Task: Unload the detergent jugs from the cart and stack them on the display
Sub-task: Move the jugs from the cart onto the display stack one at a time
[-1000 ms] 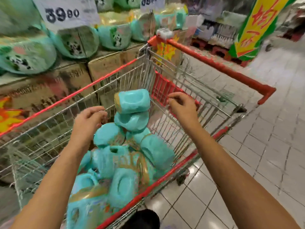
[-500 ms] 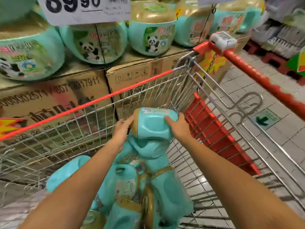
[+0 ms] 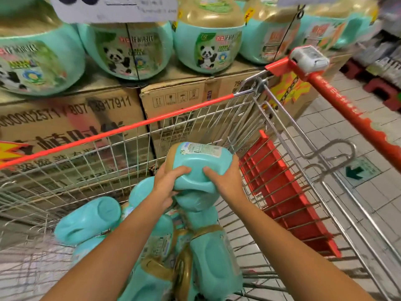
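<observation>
A teal detergent jug [image 3: 201, 161] with a gold band lies on its side at the top of the pile in the wire cart [image 3: 195, 118]. My left hand [image 3: 169, 181] grips its left side and my right hand [image 3: 223, 179] grips its right side, thumbs on its base. Several more teal jugs [image 3: 208, 253] lie heaped in the cart beneath it. On the display, teal jugs with panda labels [image 3: 208, 40] stand in a row on top of cardboard boxes [image 3: 69, 122].
The cart's red handle [image 3: 351, 114] runs down the right side, with the red child-seat flap [image 3: 286, 192] inside it. A white price sign [image 3: 115, 7] hangs above the display. Tiled floor [image 3: 373, 192] lies to the right, with more shelves beyond.
Both hands went from hovering above the cart to gripping the top jug at its sides. The view has come closer to the cart and display.
</observation>
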Demonstrator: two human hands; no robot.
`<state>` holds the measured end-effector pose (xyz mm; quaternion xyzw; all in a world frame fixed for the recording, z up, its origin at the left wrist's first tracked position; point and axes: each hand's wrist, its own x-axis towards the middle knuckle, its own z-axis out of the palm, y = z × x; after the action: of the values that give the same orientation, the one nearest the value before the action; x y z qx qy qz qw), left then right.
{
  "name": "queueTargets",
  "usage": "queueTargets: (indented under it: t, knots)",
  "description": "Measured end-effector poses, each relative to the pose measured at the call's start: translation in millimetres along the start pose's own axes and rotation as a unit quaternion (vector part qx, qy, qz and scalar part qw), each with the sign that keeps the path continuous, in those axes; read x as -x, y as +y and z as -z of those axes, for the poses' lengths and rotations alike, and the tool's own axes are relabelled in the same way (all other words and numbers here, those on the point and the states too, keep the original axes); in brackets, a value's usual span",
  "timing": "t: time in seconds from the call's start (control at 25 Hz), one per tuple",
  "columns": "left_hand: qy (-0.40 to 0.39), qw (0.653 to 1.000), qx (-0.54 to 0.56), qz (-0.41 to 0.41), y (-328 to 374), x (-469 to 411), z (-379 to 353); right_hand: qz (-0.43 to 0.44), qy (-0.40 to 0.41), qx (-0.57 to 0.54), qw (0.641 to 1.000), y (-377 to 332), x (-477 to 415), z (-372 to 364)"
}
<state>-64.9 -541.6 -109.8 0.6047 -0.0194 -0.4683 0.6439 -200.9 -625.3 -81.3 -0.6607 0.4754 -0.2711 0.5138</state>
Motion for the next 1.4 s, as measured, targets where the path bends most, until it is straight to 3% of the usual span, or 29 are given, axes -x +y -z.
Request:
queueTargets:
  t: [0.12,0.2,0.28,0.36,0.44,0.52,0.76,0.84,0.92,1.0,1.12,1.2,1.28,1.4]
  knots:
    - [0.006,0.999,0.046,-0.023,15.0,34.7,15.6,0.079,-0.015,0.016,0.997,-33.9,21.2,16.7]
    - [0.001,0.996,0.083,-0.040,31.1,59.7,32.6,0.185,-0.025,0.096,0.978,-64.9,34.1,32.2]
    - [0.004,0.994,0.093,-0.063,48.0,86.1,46.9,0.322,-0.085,0.191,0.923,-95.9,54.2,40.9]
    - [0.009,0.992,0.092,-0.085,57.9,111.3,56.1,0.435,-0.127,0.319,0.832,-110.8,82.6,33.6]
    - [0.017,0.990,0.095,-0.099,61.2,134.8,61.6,0.494,-0.102,0.416,0.756,-110.4,110.5,15.5]
    - [0.021,0.989,0.101,-0.105,61.0,152.7,65.6,0.514,-0.048,0.432,0.740,-104.8,124.3,1.1]
    - [0.026,0.994,0.078,-0.065,62.9,175.2,73.7,0.525,-0.052,0.300,0.794,-106.8,116.8,-6.3]
    - [0.025,0.994,0.075,-0.072,61.3,177.8,74.3,0.487,-0.055,0.237,0.839,-113.8,113.5,-5.1]
    - [0.035,0.986,0.120,-0.112,53.2,176.5,75.9,0.395,-0.064,0.125,0.908,-121.0,112.0,1.1]
    - [0.026,0.973,0.188,-0.133,42.2,176.1,78.9,0.293,-0.098,0.027,0.951,-124.6,112.8,9.1]
    - [-0.055,0.950,0.285,-0.114,33.6,177.9,76.4,0.157,-0.145,-0.125,0.969,-125.3,118.9,12.4]
    - [-0.060,0.940,0.312,-0.123,34.9,175.9,73.2,0.072,-0.153,-0.207,0.964,-122.7,125.2,9.2]
    - [-0.022,0.943,0.298,-0.143,38.1,173.2,70.3,0.082,-0.115,-0.149,0.979,-118.9,128.5,6.1]
    - [0.037,0.960,0.233,-0.150,41.7,173.6,70.3,0.179,-0.071,-0.007,0.981,-113.2,127.0,3.2]
